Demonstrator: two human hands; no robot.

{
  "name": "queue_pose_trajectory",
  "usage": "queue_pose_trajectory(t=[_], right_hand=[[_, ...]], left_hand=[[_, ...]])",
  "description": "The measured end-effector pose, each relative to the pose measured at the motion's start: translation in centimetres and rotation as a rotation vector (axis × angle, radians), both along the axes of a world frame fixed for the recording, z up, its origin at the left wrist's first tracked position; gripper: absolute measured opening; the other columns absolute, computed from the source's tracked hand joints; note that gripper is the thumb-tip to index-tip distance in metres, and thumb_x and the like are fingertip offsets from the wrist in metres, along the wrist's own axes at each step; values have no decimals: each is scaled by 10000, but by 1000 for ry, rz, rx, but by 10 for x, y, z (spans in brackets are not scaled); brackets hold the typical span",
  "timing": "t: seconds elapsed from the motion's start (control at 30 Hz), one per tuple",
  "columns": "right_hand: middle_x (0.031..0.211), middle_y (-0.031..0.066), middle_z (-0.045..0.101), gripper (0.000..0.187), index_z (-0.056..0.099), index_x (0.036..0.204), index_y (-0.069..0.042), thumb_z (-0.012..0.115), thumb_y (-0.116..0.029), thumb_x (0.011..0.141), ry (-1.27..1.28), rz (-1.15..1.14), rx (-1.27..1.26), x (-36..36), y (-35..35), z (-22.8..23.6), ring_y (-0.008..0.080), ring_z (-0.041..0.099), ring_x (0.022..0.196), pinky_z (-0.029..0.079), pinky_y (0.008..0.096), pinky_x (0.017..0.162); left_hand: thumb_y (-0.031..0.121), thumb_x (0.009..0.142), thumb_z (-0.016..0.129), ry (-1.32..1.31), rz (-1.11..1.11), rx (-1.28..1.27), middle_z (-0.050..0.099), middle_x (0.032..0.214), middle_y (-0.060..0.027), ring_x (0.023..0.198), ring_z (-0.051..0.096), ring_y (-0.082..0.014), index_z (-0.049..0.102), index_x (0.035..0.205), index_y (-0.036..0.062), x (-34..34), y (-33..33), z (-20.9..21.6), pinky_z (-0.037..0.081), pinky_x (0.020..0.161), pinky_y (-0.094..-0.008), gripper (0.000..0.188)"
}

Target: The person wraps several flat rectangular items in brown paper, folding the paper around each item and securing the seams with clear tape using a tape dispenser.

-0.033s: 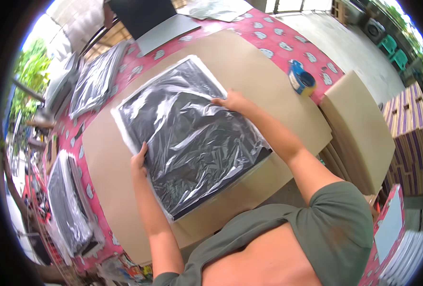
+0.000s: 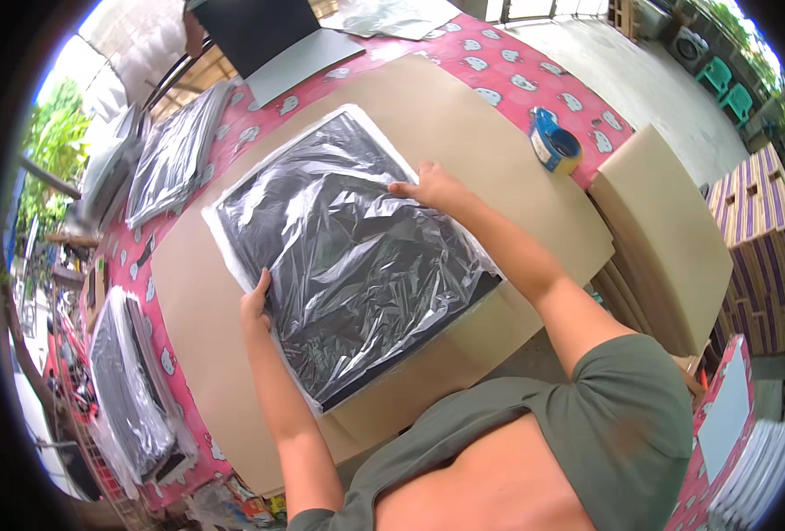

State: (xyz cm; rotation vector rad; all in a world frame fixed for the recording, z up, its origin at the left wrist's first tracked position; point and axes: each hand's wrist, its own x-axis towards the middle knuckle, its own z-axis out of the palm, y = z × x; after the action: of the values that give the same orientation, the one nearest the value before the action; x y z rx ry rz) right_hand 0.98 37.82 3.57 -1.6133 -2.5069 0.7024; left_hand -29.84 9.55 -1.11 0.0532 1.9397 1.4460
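Observation:
A flat black rectangular panel [image 2: 357, 257] wrapped in clear, wrinkled plastic lies in front of me, turned at a slant. Under it is a large brown cardboard sheet [image 2: 499, 146]. My left hand [image 2: 254, 305] grips the panel's left edge, its thumb on top of the plastic. On the opposite edge, farther up, my right hand [image 2: 433, 188] holds the panel in the same way, thumb over the film. The fingers of both hands are partly hidden beneath the edges.
A blue tape dispenser [image 2: 552, 146] stands at the right on the pink patterned tablecloth [image 2: 578, 106]. Folded cardboard [image 2: 667, 230] leans at the right table edge. Plastic-wrapped panels lie at the near left [image 2: 131, 380] and far left [image 2: 178, 150]. A black panel [image 2: 255, 35] stands at the back.

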Motion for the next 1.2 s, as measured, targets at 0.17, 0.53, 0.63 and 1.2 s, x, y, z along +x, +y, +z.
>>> queue_pose_trajectory(t=[0.17, 0.53, 0.63, 1.2], right_hand=[[1316, 203, 387, 906, 295, 1334, -26, 669, -549, 694, -269, -459, 683, 145, 64, -11, 369, 338, 1238, 263, 472, 1031], [1126, 215, 476, 549, 465, 1136, 5, 731, -196, 700, -24, -242, 628, 276, 142, -19, 385, 457, 1104, 431, 416, 892], [1095, 249, 517, 554, 488, 1136, 17, 711, -278, 724, 142, -132, 515, 248, 74, -15, 378, 503, 1054, 431, 408, 885], [885, 220, 634, 409, 582, 936, 17, 718, -300, 717, 70, -448, 347, 338, -52, -12, 379, 612, 845, 473, 416, 749]], left_hand=[[390, 644, 808, -20, -3, -16, 577, 1090, -230, 961, 595, -300, 502, 1117, -164, 16, 5, 12, 472, 832, -379, 790], [489, 591, 808, 92, -20, -103, 528, 1174, -254, 1051, 553, -308, 446, 1170, -182, 4, 9, 4, 424, 898, -401, 958], [560, 579, 783, 345, 123, -160, 517, 1163, -234, 1084, 512, -282, 354, 1236, -152, -7, -45, 4, 399, 922, -395, 1059], [380, 798, 673, -75, 98, -33, 581, 951, -48, 869, 561, -183, 500, 1097, 90, 188, -160, 32, 486, 623, -359, 451]])
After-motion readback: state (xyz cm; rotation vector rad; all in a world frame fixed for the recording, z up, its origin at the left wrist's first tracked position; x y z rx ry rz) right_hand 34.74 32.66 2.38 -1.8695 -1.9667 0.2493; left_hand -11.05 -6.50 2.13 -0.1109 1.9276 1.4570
